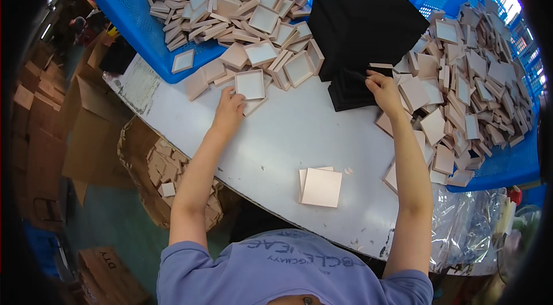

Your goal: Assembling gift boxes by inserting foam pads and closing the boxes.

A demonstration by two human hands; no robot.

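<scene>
Left hand (228, 114) out over the far left of the counter (265, 144), fingers curled at the lower left corner of a shallow square tray (249, 84), pale rim, white inside, open side up. They appear to touch its edge; cannot tell whether they grip it. The tray sits at the near fringe of loose pieces that spread from the left blue crate (109, 11).

Right hand (385, 92) at the far side, fingers bent and narrow at the upper right corner of a low black stack (348, 92); cannot tell whether a single sheet is pinched between them. Low stack stands just in front of a tall black stack (368, 17), between the two crates.

Left heap (213, 0): pale pink and white trays, tumbled, many on edge. Right heap (478, 92): similar pieces, spilling from the right blue crate (489, 181) onto the counter, close beside the right forearm.

Nearer the body, between the forearms: two pale square pieces (321, 187), one overlapping the other, slightly turned; small pale scraps (348, 171) just right of them. Below the counter's left edge, a brown carton (135, 152) holding more pale pieces
</scene>
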